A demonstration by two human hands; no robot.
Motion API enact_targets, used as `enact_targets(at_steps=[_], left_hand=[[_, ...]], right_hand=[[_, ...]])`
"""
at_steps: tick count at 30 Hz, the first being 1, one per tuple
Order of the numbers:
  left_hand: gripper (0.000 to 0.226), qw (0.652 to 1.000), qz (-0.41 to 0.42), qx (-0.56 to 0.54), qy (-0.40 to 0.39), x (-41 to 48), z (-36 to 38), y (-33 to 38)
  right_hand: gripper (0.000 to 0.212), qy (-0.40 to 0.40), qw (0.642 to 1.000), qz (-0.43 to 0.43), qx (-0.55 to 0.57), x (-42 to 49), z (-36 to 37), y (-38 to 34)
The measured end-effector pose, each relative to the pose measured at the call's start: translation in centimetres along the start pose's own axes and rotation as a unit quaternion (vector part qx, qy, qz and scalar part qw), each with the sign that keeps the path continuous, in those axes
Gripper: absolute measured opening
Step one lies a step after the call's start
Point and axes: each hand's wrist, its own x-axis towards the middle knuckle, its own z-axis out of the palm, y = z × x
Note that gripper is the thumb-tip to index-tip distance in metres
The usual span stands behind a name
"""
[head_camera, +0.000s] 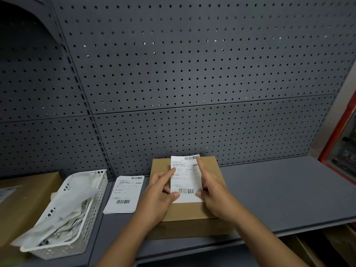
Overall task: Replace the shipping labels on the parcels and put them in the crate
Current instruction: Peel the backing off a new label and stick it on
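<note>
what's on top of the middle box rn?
A white shipping label lies on the cardboard box, with fingers of the left hand and right hand on it. Whatever is under the label is covered.

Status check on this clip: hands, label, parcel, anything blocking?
Left hand and right hand pressing label onto parcel. Parcel on shelf, not yet crated. Nothing blocking; spare labels lie to its left.
</note>
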Motion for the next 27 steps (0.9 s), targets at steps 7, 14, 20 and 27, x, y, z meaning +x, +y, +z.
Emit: enact_targets(at_steps=[7, 14, 20, 27], left_hand=[[0.077, 0.999, -0.020, 0.035, -0.020, 0.3, -0.6, 0.7], [0.075, 0.999, -0.022, 0.044, -0.007, 1.0, -0.3, 0.4], [0.069, 0.999, -0.025, 0.036, -0.015, 0.9, -0.2, -0.5], [0.073, 0.998, -0.050, 0.040, -0.015, 1.5, -0.7, -0.4]], right_hand=[[0.097, 0.012, 0.999, 0.016, 0.041, 0.4, -0.5, 0.1], [0.110, 0.049, 0.999, 0.007, 0.018, 0.2, 0.6, -0.4], [0.096, 0.020, 1.000, 0.011, -0.006, 0.2, 0.2, 0.4], [0.082, 0.046, 0.999, 0.007, 0.013, 1.0, 0.1, 0.2]])
